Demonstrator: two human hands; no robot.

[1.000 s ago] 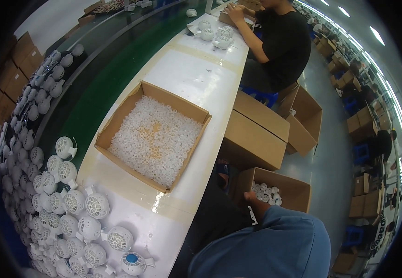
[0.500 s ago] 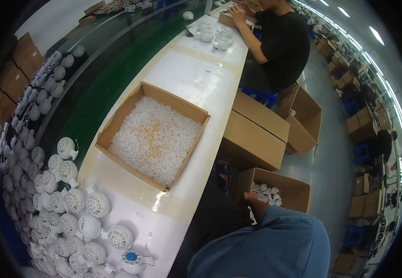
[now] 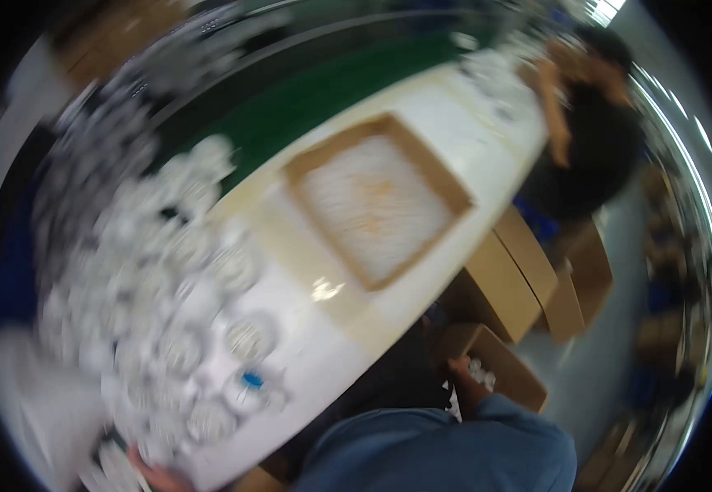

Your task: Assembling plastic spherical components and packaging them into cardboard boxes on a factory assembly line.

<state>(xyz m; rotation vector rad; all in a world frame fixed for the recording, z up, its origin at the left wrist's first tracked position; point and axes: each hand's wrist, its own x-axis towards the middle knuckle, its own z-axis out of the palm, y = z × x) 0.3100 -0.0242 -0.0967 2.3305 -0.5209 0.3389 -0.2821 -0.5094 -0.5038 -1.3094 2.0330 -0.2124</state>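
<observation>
The head view is smeared by motion, with places read as a clock face over it; the left hand (image 3: 163, 476) shows at seven o'clock, cut by the lower edge, beside the near end of a pile of white round housings (image 3: 155, 287); its fingers are too blurred and cropped for me to tell whether they are spread, pressed together or pinching anything; the pile covers the end of the white surface (image 3: 315, 348) from seven round to ten o'clock; at the pile's inner edge, also toward seven, lies a housing with a blue oval (image 3: 252, 380), and just above it another white housing (image 3: 249, 338).

The right hand (image 3: 460, 368) is at five o'clock, below a blue sleeve (image 3: 487, 435) and near an open carton (image 3: 524, 377) that contains small white parts (image 3: 480, 374); I cannot tell how its fingers stand or whether they touch the carton.

A shallow cardboard tray (image 3: 434, 168) sits on the surface just toward twelve from the centre, filled with small translucent pieces (image 3: 372, 197), a tan patch showing in their middle; a closed carton (image 3: 499, 287) stands between three and four o'clock; a co-worker in black (image 3: 589, 148) sits at two o'clock, by more white parts (image 3: 495, 74) on the far end of the surface.
</observation>
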